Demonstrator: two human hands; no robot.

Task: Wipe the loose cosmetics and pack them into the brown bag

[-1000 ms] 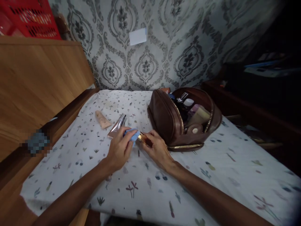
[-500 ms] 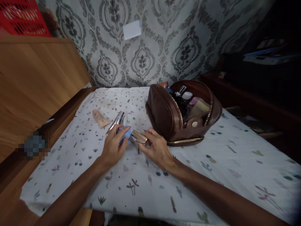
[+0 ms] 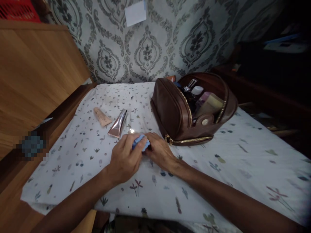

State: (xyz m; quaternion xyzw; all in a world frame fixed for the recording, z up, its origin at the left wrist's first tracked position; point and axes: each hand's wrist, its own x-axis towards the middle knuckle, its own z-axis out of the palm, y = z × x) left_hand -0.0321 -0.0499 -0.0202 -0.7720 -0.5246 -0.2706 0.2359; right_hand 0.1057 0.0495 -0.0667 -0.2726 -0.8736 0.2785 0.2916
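Note:
My left hand [image 3: 125, 157] is closed on a small blue cloth [image 3: 140, 142] and presses it against my right hand [image 3: 159, 150]. The right hand's fingers are curled around a small golden item that they now cover completely. Both hands rest low over the printed white sheet [image 3: 218, 174], just in front of an open brown toiletry bag [image 3: 173, 115]. Bottles and tubes stand inside the bag.
A metallic pink tube [image 3: 118, 123] and a peach tube [image 3: 102, 116] lie on the sheet to the left of the hands. A wooden panel [image 3: 36, 74] rises on the left, patterned wallpaper [image 3: 150, 48] stands behind, and a dark shelf [image 3: 272, 94] runs along the right.
The blue cloth slid right over the golden item, which showed between the hands earlier and is now covered. The hands have drawn together, and the view tilted downward.

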